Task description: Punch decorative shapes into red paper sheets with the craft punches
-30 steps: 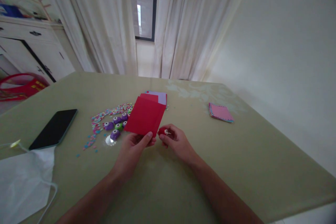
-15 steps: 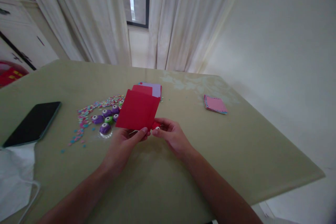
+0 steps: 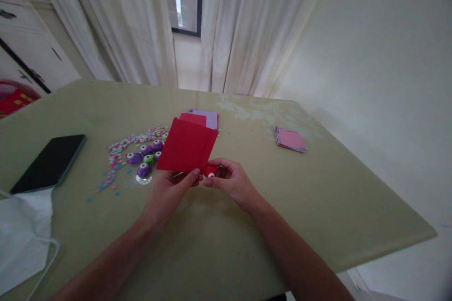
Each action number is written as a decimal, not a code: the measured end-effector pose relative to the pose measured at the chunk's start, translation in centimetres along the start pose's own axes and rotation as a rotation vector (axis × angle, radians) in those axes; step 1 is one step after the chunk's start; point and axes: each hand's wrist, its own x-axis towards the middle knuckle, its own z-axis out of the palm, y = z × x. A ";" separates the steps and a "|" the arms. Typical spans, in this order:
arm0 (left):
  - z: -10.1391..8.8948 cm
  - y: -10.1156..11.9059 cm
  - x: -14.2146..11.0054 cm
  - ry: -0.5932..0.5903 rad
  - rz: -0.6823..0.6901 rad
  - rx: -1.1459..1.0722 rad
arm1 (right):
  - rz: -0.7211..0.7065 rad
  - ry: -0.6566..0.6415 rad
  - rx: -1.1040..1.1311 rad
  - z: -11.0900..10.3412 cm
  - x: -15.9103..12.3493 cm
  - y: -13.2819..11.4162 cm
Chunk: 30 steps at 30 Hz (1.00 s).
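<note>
My left hand (image 3: 172,189) pinches the lower edge of a red paper sheet (image 3: 186,146) and holds it tilted above the green table (image 3: 247,225). My right hand (image 3: 230,179) grips a small red craft punch (image 3: 211,170) right at the sheet's lower right corner. Whether the paper sits inside the punch slot is not clear. Behind the sheet lies a stack of red and lilac paper (image 3: 208,118).
Several purple and green punches (image 3: 144,159) and scattered confetti (image 3: 120,150) lie left of the sheet. A black phone (image 3: 49,162) and a white cloth (image 3: 19,240) lie at the left. A pink paper pad (image 3: 290,139) lies at the right. Curtains hang behind the table.
My right hand has brought the red punch leftward against the sheet's lower right corner. The head camera has turned a little to the right and down.
</note>
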 end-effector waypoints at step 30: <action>-0.4 -0.8 0.9 -0.088 0.019 0.081 | 0.099 0.025 0.042 0.9 -0.1 0.5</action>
